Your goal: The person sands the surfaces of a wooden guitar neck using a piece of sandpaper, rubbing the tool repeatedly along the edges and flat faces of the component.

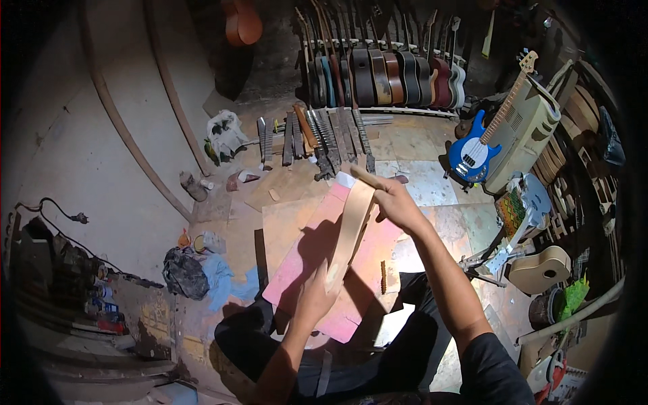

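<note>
In the head view, a curved wooden strip (pixel 351 226) ran lengthwise over the pink board (pixel 286 282) toward its far edge; the left hand (pixel 314 297) clasped the near end; the right hand (pixel 397 201) gripped a brown bar (pixel 365 177) at the far end.

Smooth, matt wood on the curved piece (pixel 352 219); glossy finish on the blue bass guitar (pixel 464 150); crinkled, plastic-looking black bag (pixel 184 273).

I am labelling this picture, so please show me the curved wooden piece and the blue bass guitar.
Curved wooden piece (pixel 352 220): head view, middle of its broad face.
Blue bass guitar (pixel 476 150): head view, its white plate.
</note>
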A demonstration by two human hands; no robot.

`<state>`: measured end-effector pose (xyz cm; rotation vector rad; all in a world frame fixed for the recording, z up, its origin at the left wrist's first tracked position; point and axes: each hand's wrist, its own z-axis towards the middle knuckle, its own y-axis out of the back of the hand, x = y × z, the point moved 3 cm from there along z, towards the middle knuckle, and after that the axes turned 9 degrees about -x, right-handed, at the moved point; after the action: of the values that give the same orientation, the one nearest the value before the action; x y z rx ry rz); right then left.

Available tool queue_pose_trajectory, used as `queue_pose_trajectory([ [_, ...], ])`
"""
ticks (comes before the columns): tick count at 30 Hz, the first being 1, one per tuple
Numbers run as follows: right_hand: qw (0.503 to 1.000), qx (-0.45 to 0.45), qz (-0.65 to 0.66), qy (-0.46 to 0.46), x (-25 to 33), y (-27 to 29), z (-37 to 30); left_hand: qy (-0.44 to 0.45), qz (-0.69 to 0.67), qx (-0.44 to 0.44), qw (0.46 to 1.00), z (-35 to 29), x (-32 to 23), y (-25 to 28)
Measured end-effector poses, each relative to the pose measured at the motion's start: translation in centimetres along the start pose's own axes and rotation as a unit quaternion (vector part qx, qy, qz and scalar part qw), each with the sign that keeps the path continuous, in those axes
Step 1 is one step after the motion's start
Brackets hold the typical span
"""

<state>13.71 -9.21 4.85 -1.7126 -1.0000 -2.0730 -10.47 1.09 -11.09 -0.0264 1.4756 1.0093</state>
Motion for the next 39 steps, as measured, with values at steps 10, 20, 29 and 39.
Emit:
queue_pose_trajectory([
  [10,0.993,-0.004,0.112,-0.039,-3.6,1.2,1.7,0.046,-0.049,-0.177,0.982,-6.1,4.8,-1.3],
  [20,0.938,-0.068,0.318,-0.119,-10.6,3.2,2.0,-0.134,0.161,-0.14,0.968,-2.1,-2.7,9.4],
  [29,0.968,-0.197,0.118,-0.104,-19.1,-3.0,-4.3,-0.108,0.134,-0.076,0.982,2.5,-10.4,10.5],
  [39,0.968,-0.13,-0.19,0.097,-17.4,-3.3,-7.5,-0.157,0.128,-0.152,0.967,3.7,-13.3,9.5],
])
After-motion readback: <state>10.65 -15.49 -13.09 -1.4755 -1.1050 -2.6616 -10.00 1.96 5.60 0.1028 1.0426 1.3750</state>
